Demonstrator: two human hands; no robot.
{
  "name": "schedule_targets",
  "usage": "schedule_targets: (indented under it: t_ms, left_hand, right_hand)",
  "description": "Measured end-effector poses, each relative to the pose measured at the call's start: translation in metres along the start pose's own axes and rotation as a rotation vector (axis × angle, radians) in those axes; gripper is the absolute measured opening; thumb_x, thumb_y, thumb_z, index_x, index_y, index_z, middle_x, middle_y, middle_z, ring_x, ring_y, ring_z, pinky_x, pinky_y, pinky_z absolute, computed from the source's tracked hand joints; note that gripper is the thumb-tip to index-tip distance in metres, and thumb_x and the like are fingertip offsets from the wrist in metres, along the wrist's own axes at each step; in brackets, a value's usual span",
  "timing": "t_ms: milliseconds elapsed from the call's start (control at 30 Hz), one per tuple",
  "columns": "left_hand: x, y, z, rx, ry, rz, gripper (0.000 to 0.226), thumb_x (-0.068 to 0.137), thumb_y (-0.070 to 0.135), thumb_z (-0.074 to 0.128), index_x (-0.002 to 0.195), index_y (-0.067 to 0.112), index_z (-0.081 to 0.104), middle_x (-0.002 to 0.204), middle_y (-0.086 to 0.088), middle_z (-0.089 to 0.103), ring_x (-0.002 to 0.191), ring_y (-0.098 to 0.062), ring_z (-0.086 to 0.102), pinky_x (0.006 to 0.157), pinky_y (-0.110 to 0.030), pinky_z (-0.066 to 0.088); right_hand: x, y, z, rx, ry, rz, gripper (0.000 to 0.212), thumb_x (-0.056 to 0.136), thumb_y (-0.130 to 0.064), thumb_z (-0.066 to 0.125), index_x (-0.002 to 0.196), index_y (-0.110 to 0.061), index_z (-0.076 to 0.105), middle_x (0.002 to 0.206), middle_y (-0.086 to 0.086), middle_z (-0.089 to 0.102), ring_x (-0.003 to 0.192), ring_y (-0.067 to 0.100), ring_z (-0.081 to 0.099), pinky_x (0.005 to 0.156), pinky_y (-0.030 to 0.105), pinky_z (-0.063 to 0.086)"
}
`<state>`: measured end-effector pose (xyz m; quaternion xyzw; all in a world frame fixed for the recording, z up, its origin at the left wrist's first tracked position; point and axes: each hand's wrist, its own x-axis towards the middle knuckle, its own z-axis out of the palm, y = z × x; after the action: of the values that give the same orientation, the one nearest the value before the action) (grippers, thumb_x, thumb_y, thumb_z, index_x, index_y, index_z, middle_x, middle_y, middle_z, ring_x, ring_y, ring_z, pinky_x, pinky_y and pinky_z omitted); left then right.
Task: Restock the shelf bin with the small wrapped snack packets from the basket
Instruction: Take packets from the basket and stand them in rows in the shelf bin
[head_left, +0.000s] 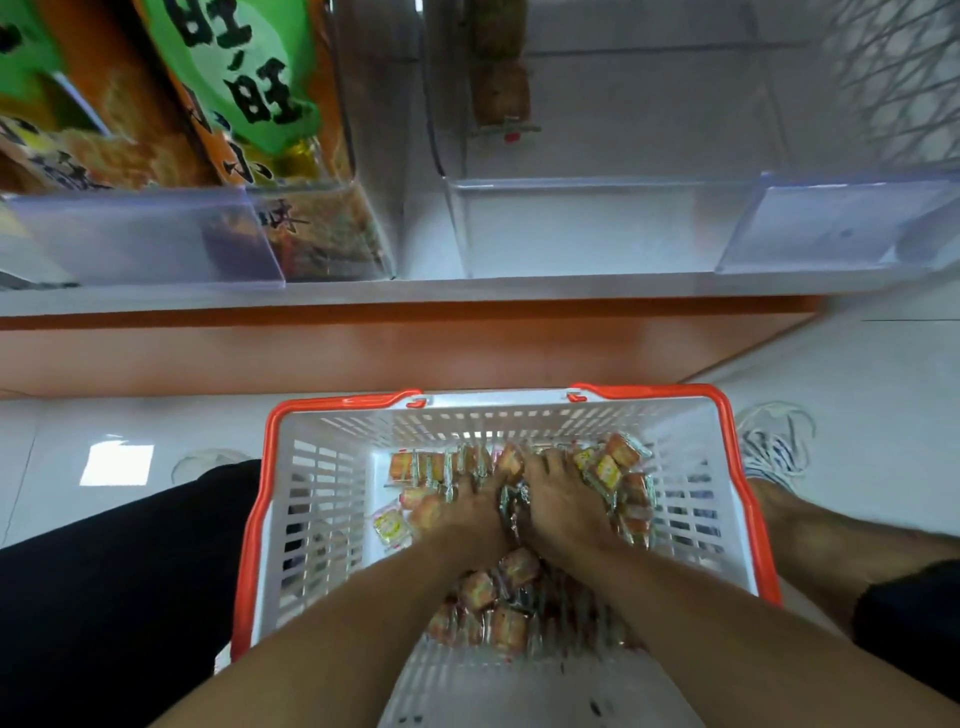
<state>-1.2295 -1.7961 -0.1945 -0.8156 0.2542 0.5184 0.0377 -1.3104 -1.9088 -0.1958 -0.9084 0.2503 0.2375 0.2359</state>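
A white plastic basket (322, 499) with an orange rim stands on the floor below me. It holds several small orange and yellow wrapped snack packets (511, 597). Both my hands are down in the pile, side by side. My left hand (467, 512) has its fingers curled into the packets, and my right hand (563, 501) grips a bunch of them too. The fingertips are buried among the wrappers. Above, on the white shelf, a clear plastic bin (597, 228) has only a couple of packets (501, 88) at its back.
Large green and orange snack bags (234, 93) fill the clear bin at the left. Clear price-tag holders (140, 239) line the shelf front, another at right (841, 228). An orange shelf base (363, 353) runs under the shelf. My knees and a sneaker (774, 447) flank the basket.
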Motion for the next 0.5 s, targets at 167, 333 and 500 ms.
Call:
schedule_targets:
  t_ms: [167, 333, 500]
  left_hand:
    - [-0.006, -0.007, 0.003, -0.104, 0.223, 0.072, 0.053, 0.09, 0.02, 0.067, 0.139, 0.02, 0.047, 0.153, -0.009, 0.043, 0.12, -0.03, 0.063, 0.099, -0.04, 0.053]
    - [-0.02, -0.009, 0.005, -0.113, 0.371, 0.043, 0.041, 0.082, 0.009, 0.066, 0.118, 0.024, 0.053, 0.097, -0.001, 0.072, 0.082, -0.023, 0.07, 0.067, -0.031, 0.057]
    - [-0.025, -0.017, 0.005, -0.214, 0.435, 0.089, 0.033, 0.085, 0.004, 0.064, 0.11, 0.025, 0.06, 0.109, 0.002, 0.069, 0.081, -0.017, 0.064, 0.076, -0.031, 0.058]
  right_hand:
    - [-0.001, -0.003, -0.004, -0.226, -0.037, -0.025, 0.055, 0.089, -0.028, 0.061, 0.142, -0.022, 0.044, 0.144, 0.005, 0.042, 0.139, 0.035, 0.032, 0.107, 0.048, 0.041]
    - [-0.006, -0.002, -0.001, -0.646, -0.009, -0.203, 0.05, 0.099, -0.025, 0.037, 0.148, -0.012, 0.042, 0.157, 0.021, 0.031, 0.147, 0.04, 0.02, 0.121, 0.059, 0.008]
    - [-0.018, -0.011, 0.005, -0.629, -0.03, -0.408, 0.036, 0.1, -0.015, 0.038, 0.13, -0.005, 0.055, 0.126, 0.016, 0.052, 0.118, 0.033, 0.045, 0.104, 0.046, 0.035]
